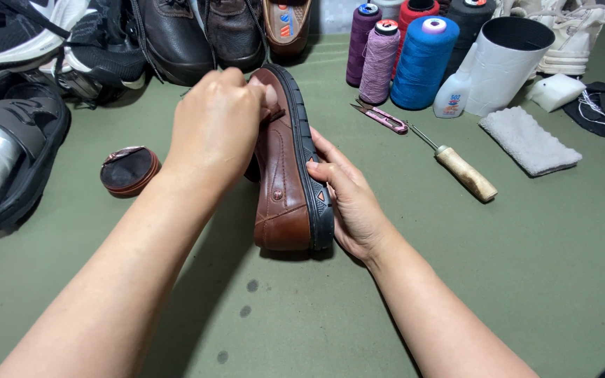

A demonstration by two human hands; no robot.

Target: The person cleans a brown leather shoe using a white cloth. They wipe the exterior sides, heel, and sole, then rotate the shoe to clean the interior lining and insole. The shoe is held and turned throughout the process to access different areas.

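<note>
Spools (414, 59), awl (465, 172), polish tin (129, 169) surround held shoe (285, 175).

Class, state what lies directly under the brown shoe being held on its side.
The right hand cups the black sole of the brown shoe; beneath is the green table. The left hand covers the shoe's opening, hiding its inside.

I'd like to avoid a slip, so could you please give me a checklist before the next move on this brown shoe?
1. Brown shoe held on its side: ok.
2. Right hand supports the black sole: ok.
3. Left hand grips the upper near the opening: ok.
4. Round polish tin open and apart from the shoe: ok.
5. Awl and thread snips lie clear of both hands: ok.
6. What the left fingertips pinch: cannot tell.
</note>
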